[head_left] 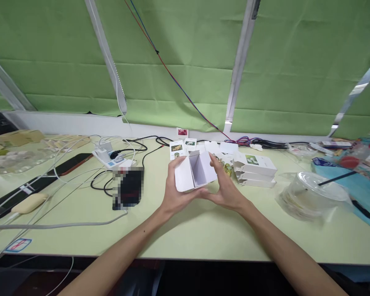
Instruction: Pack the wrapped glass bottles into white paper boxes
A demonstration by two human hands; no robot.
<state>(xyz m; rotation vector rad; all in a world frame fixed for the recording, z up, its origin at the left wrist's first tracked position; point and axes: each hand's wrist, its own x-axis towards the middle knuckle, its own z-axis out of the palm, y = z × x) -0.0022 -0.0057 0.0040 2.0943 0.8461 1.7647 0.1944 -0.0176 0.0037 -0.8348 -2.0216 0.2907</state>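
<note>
Between my two hands is a white cardboard box (pixel 199 172), its top open toward me and its flaps spread out to the sides. My left hand (pixel 175 191) grips the left side, thumb up along the flap. On the other side my right hand (pixel 225 185) holds the box by its right flap, fingers curled under it. The inside that shows is plain white. Just behind lie printed cards (pixel 176 149) and small gold-green jars (pixel 227 168), partly hidden by my right hand. A stack of flat white boxes (pixel 254 168) with a flower picture stands to the right.
A power strip (pixel 109 158) with black and white cables sits left of my hands, near a blurred-out dark object (pixel 128 189). A clear plastic tub (pixel 317 189) with a black straw stands at right, by a blue sheet (pixel 362 193). An egg tray (pixel 15 162) is far left.
</note>
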